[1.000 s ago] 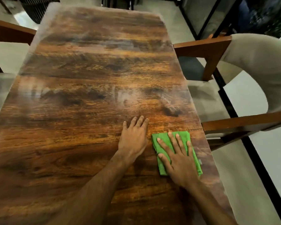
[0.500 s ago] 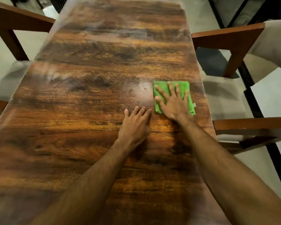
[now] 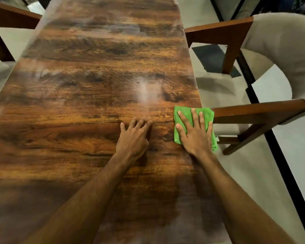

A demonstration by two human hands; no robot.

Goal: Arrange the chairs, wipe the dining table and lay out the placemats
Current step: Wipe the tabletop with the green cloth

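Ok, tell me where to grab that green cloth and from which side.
Pinch the green cloth by its right edge, coming from the chair side. It lies folded flat under the right hand, so elsewhere nothing offers a catch; that edge seems to overhang the table rim, leaving room for fingers beneath.

Dark brown wood grain on the dining table [image 3: 88, 106], glossy, with a pale hazy patch near the middle. Soft green cloth [image 3: 185, 110], matt and slightly fuzzy. Smooth reddish wood on the arms of the chair [image 3: 257, 110], with low shine; pale beige fabric on its back and seat, matt.
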